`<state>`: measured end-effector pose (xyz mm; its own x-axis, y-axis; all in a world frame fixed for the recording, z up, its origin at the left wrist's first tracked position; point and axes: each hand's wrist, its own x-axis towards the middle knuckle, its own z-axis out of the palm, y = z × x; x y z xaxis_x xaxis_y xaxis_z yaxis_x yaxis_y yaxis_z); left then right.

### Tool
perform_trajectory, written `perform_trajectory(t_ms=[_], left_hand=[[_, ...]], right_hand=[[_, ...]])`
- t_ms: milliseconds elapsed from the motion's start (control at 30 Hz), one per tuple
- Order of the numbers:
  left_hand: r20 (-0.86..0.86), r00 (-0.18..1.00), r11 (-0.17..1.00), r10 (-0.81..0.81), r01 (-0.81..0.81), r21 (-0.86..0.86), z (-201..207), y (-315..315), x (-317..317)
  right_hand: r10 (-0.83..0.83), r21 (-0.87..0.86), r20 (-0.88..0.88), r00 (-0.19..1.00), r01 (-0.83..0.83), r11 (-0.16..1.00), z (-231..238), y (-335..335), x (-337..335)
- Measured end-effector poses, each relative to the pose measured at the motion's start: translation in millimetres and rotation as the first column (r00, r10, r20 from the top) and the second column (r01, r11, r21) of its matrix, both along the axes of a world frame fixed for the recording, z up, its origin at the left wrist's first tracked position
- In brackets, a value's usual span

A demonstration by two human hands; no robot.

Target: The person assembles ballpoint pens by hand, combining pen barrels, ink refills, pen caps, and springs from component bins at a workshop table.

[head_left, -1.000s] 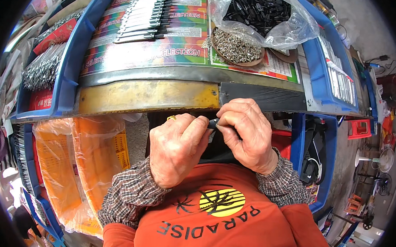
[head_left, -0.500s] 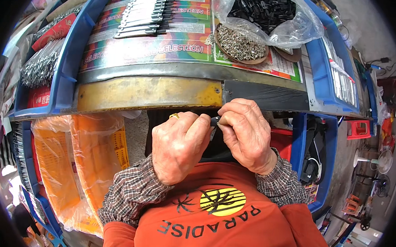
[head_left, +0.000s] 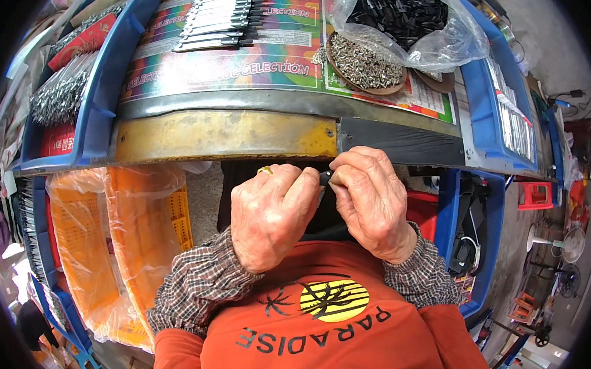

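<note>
a small dark piece (head_left: 325, 177) sits pinched between the two hands, just below the front edge of the workbench (head_left: 224, 135) and right under the spot where the bench's yellowed metal strip meets its darker strip. only a little of the piece shows, so its shape cannot be told.

the left hand (head_left: 275, 213) is curled narrow, its fingertips closed on the left end of the piece; a gold ring (head_left: 265, 171) sits on one finger. the right hand (head_left: 373, 200) is curled the same way, thumb and forefinger closed on the right end, knuckles nearly touching the bench edge. both hands are touching each other at the piece. checked shirt cuffs (head_left: 196, 287) come out of orange sleeves below the bench edge.

on the bench top, behind the edge, lies a bright printed sheet (head_left: 228, 67). on it, toward the far left, is a row of flat silver metal strips (head_left: 214, 16). toward the far right, a shallow dish of small silver parts (head_left: 365, 61) stands, and just behind it a clear plastic bag of small black parts (head_left: 404, 16). blue bin walls (head_left: 107, 74) flank the bench on both sides. below the bench edge on the left, orange crates wrapped in clear plastic (head_left: 105, 241) stand near the left forearm.
</note>
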<state>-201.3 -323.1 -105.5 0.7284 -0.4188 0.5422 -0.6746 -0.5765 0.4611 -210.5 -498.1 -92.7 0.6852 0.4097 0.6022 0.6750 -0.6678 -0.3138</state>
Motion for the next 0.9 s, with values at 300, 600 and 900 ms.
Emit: perform_trajectory(t_ms=[300, 600, 900], left_hand=[[-0.025, 1.0, 1.0, 0.004, -0.004, 0.022, -2.3, 1.5, 1.0], [-0.012, 1.0, 0.997, -0.015, 0.014, -0.074, -5.1, -0.7, 4.0], [-0.211, 0.969, 0.977, -0.128, 0.087, -0.194, 10.8, 2.6, 1.5]], right_hand=[[0.013, -0.024, 0.129, 0.992, -0.01, 1.0, -11.4, -1.5, -0.3], [0.046, 0.226, -0.116, 0.992, -0.019, 0.974, -12.3, -7.1, -3.0], [0.433, 0.691, -0.657, 0.617, 0.264, 0.673, -11.9, -13.0, -11.3]])
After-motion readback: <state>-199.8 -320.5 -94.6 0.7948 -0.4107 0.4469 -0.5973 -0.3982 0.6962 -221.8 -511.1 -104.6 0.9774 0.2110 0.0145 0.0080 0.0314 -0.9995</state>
